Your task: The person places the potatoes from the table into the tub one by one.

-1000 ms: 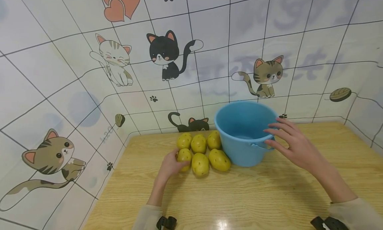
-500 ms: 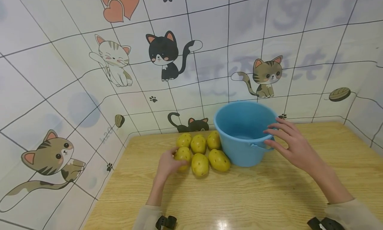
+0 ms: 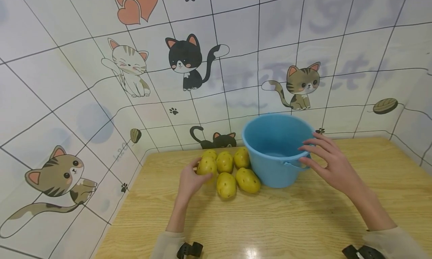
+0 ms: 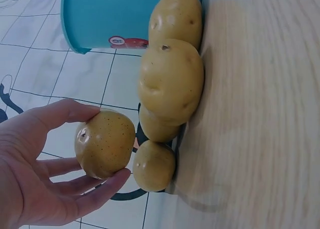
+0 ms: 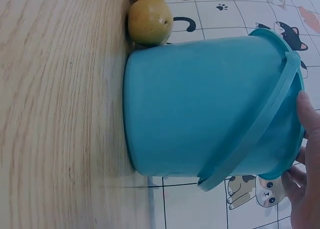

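My left hand (image 3: 190,180) grips a yellow potato (image 3: 206,165) between thumb and fingers, raised off the table; in the left wrist view this potato (image 4: 105,145) hangs clear of the table, with the fingertips around it. Several more potatoes stand in two short rows just right of it, the front ones being a potato (image 3: 226,186) and a longer potato (image 3: 248,180). My right hand (image 3: 334,165) holds the right rim of a blue bucket (image 3: 276,172), which stands upright. In the right wrist view, the thumb and fingers (image 5: 296,178) meet the bucket's rim. No potato shows inside.
The wooden table (image 3: 236,225) runs toward me and to both sides. Behind it rises a wall (image 3: 243,75) with a grid and cartoon cats, close behind the potatoes and bucket. The bucket's handle (image 5: 260,124) hangs down along its side.
My left hand has lifted the front-left potato from its place in the row, and it now partly covers the one behind. My right hand and the bucket have stayed put.
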`<state>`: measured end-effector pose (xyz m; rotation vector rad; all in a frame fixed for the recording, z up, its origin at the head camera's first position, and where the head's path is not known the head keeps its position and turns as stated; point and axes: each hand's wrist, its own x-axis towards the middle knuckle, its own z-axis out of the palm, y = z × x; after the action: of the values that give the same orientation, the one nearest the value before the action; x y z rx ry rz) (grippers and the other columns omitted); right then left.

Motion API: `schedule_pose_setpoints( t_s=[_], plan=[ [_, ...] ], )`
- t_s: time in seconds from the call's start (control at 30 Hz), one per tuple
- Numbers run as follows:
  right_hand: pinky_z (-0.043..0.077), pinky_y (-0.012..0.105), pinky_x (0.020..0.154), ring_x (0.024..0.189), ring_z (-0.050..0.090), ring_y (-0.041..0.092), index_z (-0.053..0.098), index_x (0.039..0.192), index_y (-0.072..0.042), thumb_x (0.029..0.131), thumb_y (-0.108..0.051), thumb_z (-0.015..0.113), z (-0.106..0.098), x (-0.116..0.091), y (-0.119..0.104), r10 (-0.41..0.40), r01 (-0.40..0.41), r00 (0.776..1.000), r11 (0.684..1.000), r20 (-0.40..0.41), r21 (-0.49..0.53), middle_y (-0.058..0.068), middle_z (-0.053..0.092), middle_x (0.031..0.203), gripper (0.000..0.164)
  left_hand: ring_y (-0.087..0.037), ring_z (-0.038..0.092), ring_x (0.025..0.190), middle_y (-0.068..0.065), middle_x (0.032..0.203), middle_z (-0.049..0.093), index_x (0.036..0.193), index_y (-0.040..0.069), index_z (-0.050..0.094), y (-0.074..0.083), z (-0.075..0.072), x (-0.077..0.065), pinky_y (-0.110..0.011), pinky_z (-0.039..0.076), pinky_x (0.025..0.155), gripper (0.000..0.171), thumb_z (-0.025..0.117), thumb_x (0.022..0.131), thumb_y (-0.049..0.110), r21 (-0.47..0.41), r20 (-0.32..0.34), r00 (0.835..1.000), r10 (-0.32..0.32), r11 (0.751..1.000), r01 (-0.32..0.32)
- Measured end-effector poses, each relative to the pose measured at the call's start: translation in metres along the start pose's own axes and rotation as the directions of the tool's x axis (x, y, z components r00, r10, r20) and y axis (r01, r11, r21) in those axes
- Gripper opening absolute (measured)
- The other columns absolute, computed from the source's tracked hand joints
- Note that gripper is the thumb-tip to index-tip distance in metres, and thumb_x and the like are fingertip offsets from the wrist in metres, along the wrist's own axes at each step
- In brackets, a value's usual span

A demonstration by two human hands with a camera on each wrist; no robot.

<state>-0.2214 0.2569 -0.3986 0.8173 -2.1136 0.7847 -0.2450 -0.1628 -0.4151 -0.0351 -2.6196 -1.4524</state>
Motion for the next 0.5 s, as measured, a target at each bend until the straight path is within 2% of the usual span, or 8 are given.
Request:
schedule_pose_setpoints(
  t_s=[0.17, 0.33, 0.5],
  plan=[
    [0.024, 0.037, 0.12, 0.142, 0.038, 0.036, 0.073, 0.11, -0.009, 0.095, -0.051, 0.062, 0.005, -0.001, 0.003, -0.014, 0.016, 0.999, 0.999, -0.046, 0.033, 0.016, 0.064, 0.12, 0.045, -0.034, 0.065, 0.102, -0.02, 0.125, 0.062, 0.14, 0.004, 0.057, 0.008, 0.002, 0.001, -0.041, 0.058, 0.079, 0.073, 0.085, 0.074, 0.017, -0.013, -0.039, 0.998, 0.042, 0.999, -0.043],
    [0.025, 0.037, 0.12, 0.141, 0.039, 0.037, 0.074, 0.107, -0.008, 0.094, -0.05, 0.065, 0.01, -0.003, 0.005, -0.01, 0.015, 0.996, 0.998, -0.085, 0.063, 0.016, 0.065, 0.118, 0.045, -0.035, 0.064, 0.099, -0.018, 0.123, 0.063, 0.139, 0.005, 0.059, 0.018, 0.006, 0.001, -0.04, 0.058, 0.076, 0.072, 0.085, 0.073, 0.015, -0.049, -0.075, 0.995, 0.063, 0.997, -0.066],
    [0.024, 0.036, 0.12, 0.14, 0.04, 0.041, 0.075, 0.106, -0.005, 0.094, -0.052, 0.063, 0.01, -0.003, 0.003, 0.005, 0.001, 0.996, 0.997, -0.085, 0.08, 0.018, 0.065, 0.117, 0.05, -0.037, 0.064, 0.1, -0.019, 0.124, 0.062, 0.139, 0.007, 0.058, 0.027, 0.009, 0.0, -0.041, 0.058, 0.077, 0.07, 0.085, 0.075, 0.016, -0.091, -0.074, 0.994, 0.084, 0.992, -0.091]
  ],
)
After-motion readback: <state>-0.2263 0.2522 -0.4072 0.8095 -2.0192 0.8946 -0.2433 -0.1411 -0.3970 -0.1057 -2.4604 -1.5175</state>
